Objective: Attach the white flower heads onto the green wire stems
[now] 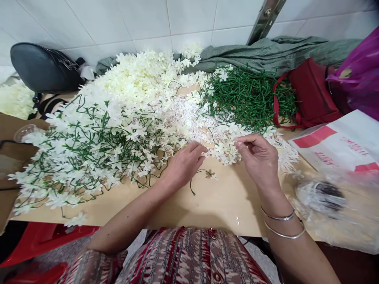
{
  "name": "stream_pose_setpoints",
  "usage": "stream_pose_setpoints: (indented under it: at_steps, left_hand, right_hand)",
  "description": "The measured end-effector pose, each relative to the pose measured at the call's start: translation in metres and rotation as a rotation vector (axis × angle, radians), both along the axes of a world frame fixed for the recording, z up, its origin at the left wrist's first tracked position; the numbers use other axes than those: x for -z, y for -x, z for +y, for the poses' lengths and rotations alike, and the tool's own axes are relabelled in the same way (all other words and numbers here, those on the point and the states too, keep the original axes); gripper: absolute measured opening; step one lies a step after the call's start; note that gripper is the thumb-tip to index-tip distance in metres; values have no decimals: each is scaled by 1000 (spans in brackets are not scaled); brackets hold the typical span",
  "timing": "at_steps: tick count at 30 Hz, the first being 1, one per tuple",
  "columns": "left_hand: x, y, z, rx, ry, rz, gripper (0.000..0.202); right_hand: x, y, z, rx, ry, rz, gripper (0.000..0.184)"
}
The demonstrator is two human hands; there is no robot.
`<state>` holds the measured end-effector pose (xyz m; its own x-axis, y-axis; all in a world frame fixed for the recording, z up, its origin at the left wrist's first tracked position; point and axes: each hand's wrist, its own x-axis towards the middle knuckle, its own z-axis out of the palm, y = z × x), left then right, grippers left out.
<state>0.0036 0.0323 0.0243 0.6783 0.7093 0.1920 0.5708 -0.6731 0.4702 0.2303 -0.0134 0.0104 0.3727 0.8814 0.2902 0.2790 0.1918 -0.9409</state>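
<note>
My left hand [187, 162] is above the front of the table, its fingers pressed together in a pinch beside a small pile of white artificial flowers [225, 153]. What it pinches, if anything, is too small to make out. A green stem [192, 187] shows just below this hand. On the other side of the small pile, my right hand [259, 154] has thumb and forefinger closed at the edge of the petals; anything between them is hidden. White plastic stems [192, 114] lie behind both hands. Green stems [242, 92] are heaped farther back on the right.
White flowers on green stems [97, 146] cover the table's left side, with loose cream blossoms [139, 75] behind. Around the edges are a black bag [44, 67], a red bag [314, 94], a white printed bag [340, 142] and a clear plastic bag [355, 213]. A tiled wall [195, 19] bounds the back.
</note>
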Motion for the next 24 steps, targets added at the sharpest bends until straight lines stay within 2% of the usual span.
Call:
stream_pose_setpoints:
  at_steps: [5,8,11,13,16,19,21,24]
  left_hand:
    - [6,-12,13,-5,-61,120,19]
    - [10,-14,18,-15,-59,124,17]
    - [11,-12,20,-48,-40,11,17]
    - [8,-11,21,-111,7,-171,15]
    - [1,-10,23,-246,251,-526,15]
    - [-5,-10,26,-332,685,-839,29]
    - [-6,-11,27,-360,939,-985,38]
    - [-5,-14,24,-384,1171,-1094,40]
  right_hand:
    - [5,-4,-3,31,-15,22,1]
    - [5,-5,-3,53,-15,21,3]
    - [4,-4,-4,44,-5,16,2]
    - [2,-2,-6,37,-9,19,1]
    - [0,0,-7,31,-4,29,2]
    - [0,3,-8,15,30,95,6]
    - [0,6,-9,-10,58,169,10]
    - [0,12,-9,-69,101,242,11]
